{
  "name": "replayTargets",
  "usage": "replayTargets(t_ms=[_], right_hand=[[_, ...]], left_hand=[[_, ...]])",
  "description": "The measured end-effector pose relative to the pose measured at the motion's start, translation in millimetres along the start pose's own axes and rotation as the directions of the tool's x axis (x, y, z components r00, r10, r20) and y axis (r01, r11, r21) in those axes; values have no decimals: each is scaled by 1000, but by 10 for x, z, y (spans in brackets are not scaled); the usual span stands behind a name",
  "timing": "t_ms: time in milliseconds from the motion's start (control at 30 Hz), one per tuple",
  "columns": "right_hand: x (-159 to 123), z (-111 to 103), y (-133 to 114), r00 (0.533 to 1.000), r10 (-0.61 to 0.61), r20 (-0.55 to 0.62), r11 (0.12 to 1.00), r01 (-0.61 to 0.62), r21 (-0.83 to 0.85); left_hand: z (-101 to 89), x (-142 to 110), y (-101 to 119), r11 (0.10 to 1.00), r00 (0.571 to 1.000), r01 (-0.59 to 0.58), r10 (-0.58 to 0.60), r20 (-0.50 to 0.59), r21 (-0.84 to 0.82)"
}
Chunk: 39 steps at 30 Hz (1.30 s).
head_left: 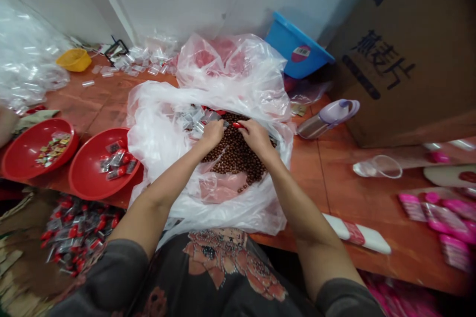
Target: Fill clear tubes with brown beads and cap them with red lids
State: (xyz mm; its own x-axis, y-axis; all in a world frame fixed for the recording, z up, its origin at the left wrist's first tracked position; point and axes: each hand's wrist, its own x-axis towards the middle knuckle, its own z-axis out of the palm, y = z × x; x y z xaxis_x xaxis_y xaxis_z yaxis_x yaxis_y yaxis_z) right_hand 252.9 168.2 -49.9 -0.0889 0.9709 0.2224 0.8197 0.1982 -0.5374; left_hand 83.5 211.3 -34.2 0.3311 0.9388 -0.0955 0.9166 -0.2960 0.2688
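Brown chocolate-like balls (238, 153) lie heaped inside a large open plastic bag (148, 119). Above the heap, my left hand (213, 132) is closed, pinching what looks like a small clear plastic container (226, 123). Close beside it on the right, my right hand (256, 136) is closed on a small red cap (237, 125). The two hands are a short gap apart. Several clear containers (191, 118) rest in the bag just beyond my left hand. Some red pieces show behind them, partly hidden.
Left on the red table (323, 178) stand a red bowl (85, 178) of filled, red-capped containers and another red bowl (18, 158) with small wrapped pieces. A blue basin (297, 47), a tumbler (316, 121) and a big carton (401, 89) are at right. Pink packages (446, 213) sit farther right.
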Motion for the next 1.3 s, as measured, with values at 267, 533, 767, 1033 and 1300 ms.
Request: replayTargets(t_ms=[267,533,767,1033,1300], right_hand=[[-949,-284,62,898,411,-157,646,-165,745],[-1580,-207,-40,971,238,-31,939,-222,264],[-1826,-194,-71,985,133,111,981,-115,-157],[-1876,-129,-66,964,266,-18,922,-248,298],[-1682,-156,-68,877,472,-91,711,-318,627]], left_hand=[[12,-330,-132,942,976,-48,115,185,-331],[335,-498,170,888,989,25,45,143,-459],[589,-260,396,813,999,-25,-1,-43,-582],[721,-219,408,557,998,11,-55,-24,-830],[582,-412,398,95,981,193,-47,189,-977]])
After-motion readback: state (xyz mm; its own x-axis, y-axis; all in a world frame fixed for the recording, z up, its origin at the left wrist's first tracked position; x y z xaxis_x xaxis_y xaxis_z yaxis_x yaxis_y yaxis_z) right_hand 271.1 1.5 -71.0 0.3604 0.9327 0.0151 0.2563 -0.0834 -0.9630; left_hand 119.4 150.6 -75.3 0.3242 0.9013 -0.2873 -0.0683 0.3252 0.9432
